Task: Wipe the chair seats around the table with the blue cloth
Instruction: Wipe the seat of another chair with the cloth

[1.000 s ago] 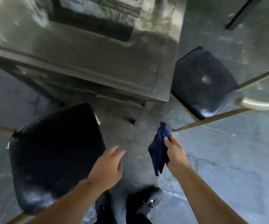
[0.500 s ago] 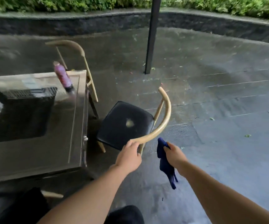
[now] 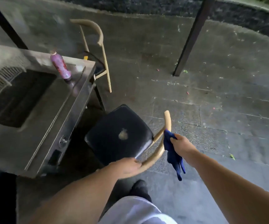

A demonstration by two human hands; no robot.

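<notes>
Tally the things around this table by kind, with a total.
Chairs: 2, near chair and far chair
Tables: 1
Bottles: 1, purple
Cloths: 1, blue
Posts: 2
Total: 7

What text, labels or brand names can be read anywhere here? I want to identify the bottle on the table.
None can be read.
Purple bottle on the table: its label is blurred, no letters legible.
Table front: a knob and a dark panel, no readable marking.
Blue cloth, near chair, far chair: no print shows.
</notes>
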